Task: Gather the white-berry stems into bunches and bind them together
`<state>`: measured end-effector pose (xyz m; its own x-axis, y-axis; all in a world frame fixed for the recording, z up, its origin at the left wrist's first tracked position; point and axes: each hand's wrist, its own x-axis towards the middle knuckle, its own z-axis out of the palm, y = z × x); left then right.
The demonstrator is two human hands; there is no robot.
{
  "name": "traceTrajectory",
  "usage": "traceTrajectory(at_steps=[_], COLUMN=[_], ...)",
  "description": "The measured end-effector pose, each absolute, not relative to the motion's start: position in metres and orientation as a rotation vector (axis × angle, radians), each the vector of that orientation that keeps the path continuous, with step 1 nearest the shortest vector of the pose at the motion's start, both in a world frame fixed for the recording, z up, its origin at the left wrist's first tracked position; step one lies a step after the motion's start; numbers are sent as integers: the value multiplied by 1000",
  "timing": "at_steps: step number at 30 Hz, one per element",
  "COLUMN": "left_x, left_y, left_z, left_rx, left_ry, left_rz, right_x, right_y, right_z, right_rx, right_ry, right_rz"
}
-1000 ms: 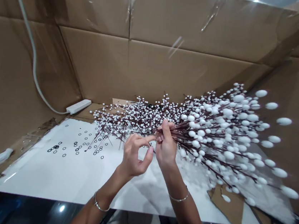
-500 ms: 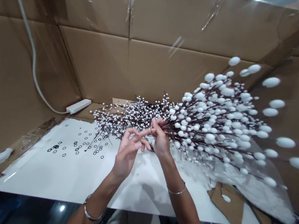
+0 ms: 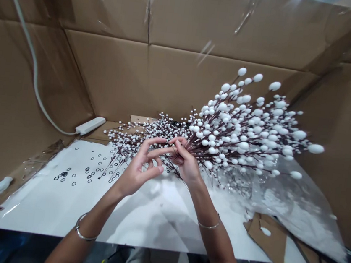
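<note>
A bunch of artificial white berry stems (image 3: 245,133) fans out to the right, its brown stems gathered in my right hand (image 3: 189,164). The fingers of that hand are closed around the stem ends. My left hand (image 3: 141,165) is just left of it, fingers stretched and apart, with fingertips reaching the stem ends near my right thumb. Whether something thin lies between the fingertips is too small to tell. Behind my hands lies a pile of berry stems (image 3: 149,135) with smaller white berries. Small black rings (image 3: 90,170) lie scattered on the white sheet (image 3: 68,212) to the left.
Cardboard walls (image 3: 106,69) enclose the back and sides. A white power strip (image 3: 90,125) with a cable sits at the back left. Clear plastic wrapping (image 3: 299,209) lies on the right, beside a cardboard piece (image 3: 269,241) bearing one loose white berry.
My left hand has shifted left and its fingers have spread wider. The bunch in my right hand has turned, its outer berries swinging left and inward.
</note>
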<state>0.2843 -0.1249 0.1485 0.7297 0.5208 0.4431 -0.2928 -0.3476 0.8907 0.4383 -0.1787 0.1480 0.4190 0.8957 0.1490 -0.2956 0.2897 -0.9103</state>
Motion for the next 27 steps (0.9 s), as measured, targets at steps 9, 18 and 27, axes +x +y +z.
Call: traceTrajectory(at_steps=[9,18,27], left_x=[292,295,300], left_y=[-122,-117,-126], left_z=[158,161,142], left_rx=[1828,1666,1679], left_ry=[229,172,186], left_rz=[922,826,884], right_x=[431,432,429], right_y=[-182,-187,-189], right_z=[148,154,153], right_rx=[-836,-737,-802], right_ry=[-845,-721,-738], right_rz=[1062,1216,1161])
